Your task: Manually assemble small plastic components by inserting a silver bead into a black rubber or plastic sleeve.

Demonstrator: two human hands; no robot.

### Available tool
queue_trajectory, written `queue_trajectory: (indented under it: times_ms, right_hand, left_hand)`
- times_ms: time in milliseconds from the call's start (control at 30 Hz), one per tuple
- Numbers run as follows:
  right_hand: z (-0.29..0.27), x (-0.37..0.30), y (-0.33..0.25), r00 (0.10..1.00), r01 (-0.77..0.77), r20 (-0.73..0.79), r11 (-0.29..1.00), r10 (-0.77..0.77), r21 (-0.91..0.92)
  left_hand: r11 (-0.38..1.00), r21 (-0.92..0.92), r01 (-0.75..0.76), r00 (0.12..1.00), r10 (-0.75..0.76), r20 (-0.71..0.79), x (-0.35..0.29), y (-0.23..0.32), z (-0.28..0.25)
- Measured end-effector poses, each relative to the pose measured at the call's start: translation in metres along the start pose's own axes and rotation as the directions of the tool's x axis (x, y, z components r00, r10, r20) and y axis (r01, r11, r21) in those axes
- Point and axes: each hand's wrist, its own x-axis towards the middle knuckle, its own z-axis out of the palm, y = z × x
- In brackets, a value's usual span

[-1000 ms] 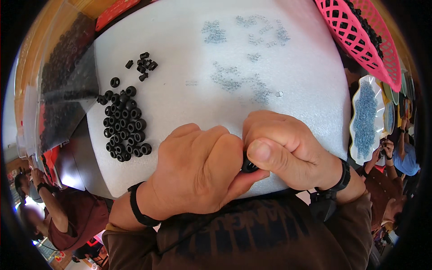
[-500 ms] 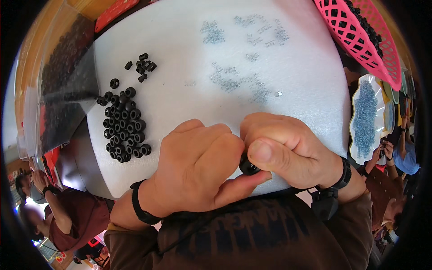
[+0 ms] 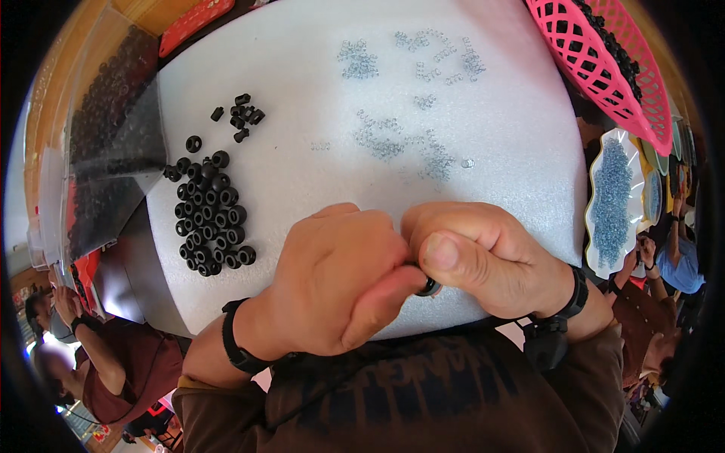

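My left hand (image 3: 340, 279) and my right hand (image 3: 491, 257) meet at the near middle of the white foam-covered table, both closed. Between their fingertips is a round black cord lock (image 3: 430, 287), mostly hidden; only a small part shows below my right thumb. My left thumb presses against it. Round black cord lock shells (image 3: 208, 215) with holes lie clustered on the left, and several small black plungers (image 3: 240, 117) lie beyond them. Small metal springs (image 3: 385, 140) are scattered in loose groups beyond my hands. A single shiny spring (image 3: 467, 164) lies apart, near my right hand.
A white scalloped dish (image 3: 591, 208) of springs stands at the right edge, below a pink lattice basket (image 3: 563, 49) with black parts. At left, a clear plastic bin (image 3: 151, 113) holds dark parts. Other people (image 3: 132, 362) sit on both sides.
My left thumb has drawn in and up over the cord lock, so less of it shows. My right hand has stayed nearly in place. The loose parts on the table lie as before.
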Motion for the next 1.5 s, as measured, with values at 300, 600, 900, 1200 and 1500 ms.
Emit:
queue_trajectory:
  times_ms: [300,600,900,1200,1500]
  right_hand:
    - [0.005,-0.003,-0.007,0.995,-0.102,0.032,0.985,0.098,0.142]
    - [0.005,-0.003,0.004,0.988,0.126,-0.075,0.987,-0.133,-0.098]
    - [0.001,0.003,0.008,0.959,0.244,-0.062,0.920,-0.275,-0.307]
    - [-0.004,0.000,0.001,0.964,0.232,-0.058,0.928,-0.259,-0.290]
    - [0.006,-0.004,0.001,0.968,0.230,-0.052,0.947,-0.247,-0.224]
  left_hand:
    - [0.921,0.229,-0.316,0.942,0.333,-0.038,0.000,-0.004,-0.001]
    - [0.826,0.530,-0.194,0.971,0.239,-0.017,-0.005,0.003,0.006]
    - [0.918,0.354,-0.176,0.983,0.181,0.019,-0.003,0.003,0.009]
    - [0.968,-0.149,0.202,0.977,-0.190,0.094,0.006,0.014,-0.008]
    - [0.854,-0.302,0.425,0.904,-0.420,0.083,-0.022,0.011,-0.005]
